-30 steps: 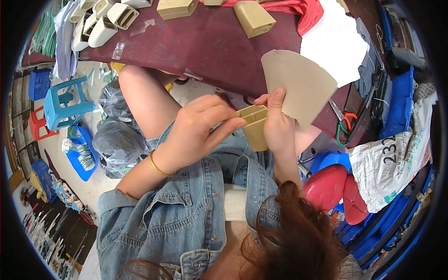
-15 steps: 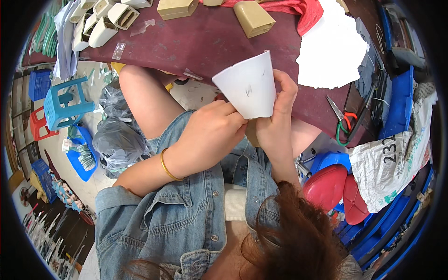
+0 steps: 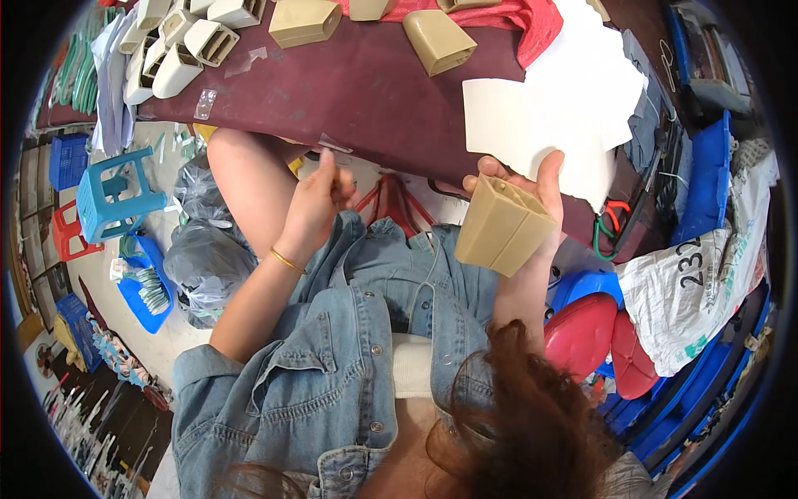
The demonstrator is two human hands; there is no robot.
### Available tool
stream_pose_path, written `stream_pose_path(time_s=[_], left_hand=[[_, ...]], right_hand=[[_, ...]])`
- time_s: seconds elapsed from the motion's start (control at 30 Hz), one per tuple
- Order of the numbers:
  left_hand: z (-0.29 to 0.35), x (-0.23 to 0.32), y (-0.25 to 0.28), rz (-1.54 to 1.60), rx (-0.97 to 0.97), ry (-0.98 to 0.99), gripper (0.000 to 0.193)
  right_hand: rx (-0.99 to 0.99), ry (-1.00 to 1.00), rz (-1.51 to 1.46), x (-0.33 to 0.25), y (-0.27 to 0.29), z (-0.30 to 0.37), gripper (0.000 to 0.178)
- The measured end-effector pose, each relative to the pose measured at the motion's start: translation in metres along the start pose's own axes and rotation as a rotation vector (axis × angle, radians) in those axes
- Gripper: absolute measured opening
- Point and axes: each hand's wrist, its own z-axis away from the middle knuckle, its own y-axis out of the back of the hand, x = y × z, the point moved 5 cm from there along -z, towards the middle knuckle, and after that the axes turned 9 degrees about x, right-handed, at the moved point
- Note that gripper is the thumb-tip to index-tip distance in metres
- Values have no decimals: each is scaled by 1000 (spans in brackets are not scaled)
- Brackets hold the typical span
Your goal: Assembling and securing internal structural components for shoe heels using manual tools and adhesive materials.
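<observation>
In my right hand (image 3: 542, 195) sits a tan hollow block (image 3: 503, 229) with an open, divided end. My fingers curl round its far side while the thumb stands up beside it. My left hand (image 3: 320, 195) hangs apart from it, to the left over my lap, with loosely bent fingers and nothing visible in them. Just beyond my right hand, a white sheet (image 3: 495, 112) lies against a larger pile of white sheets (image 3: 586, 91) on the maroon-covered table (image 3: 374, 91).
White hollow blocks (image 3: 179, 71) cluster at the table's far left. More tan blocks (image 3: 439, 41) stand near a red cloth (image 3: 540, 33). Scissors (image 3: 611, 229) with red and green handles lie at the right edge. A blue stool (image 3: 125, 200) and grey plastic bags (image 3: 208, 258) are on the floor at left.
The white piece has left my hands, and a white sheet now lies by the pile. The tan block has come into view in my right hand. My left hand has drawn away leftward.
</observation>
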Motion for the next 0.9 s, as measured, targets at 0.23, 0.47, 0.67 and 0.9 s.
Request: stream_pose_path(time_s=[0.23, 0.47, 0.67, 0.9], left_hand=[[-19, 14, -51, 180, 142, -136, 64], [-39, -19, -36, 283, 58, -410, 53], [-54, -58, -54, 769, -110, 25, 42], [56, -37, -88, -351, -601, 223, 54]], right_hand=[[-279, -225, -347, 3, -4, 4, 75], [-548, -290, -386, -1, -20, 0, 51], [-623, -297, -359, -1, -16, 1, 52], [-598, -315, -373, -3, 3, -3, 62]])
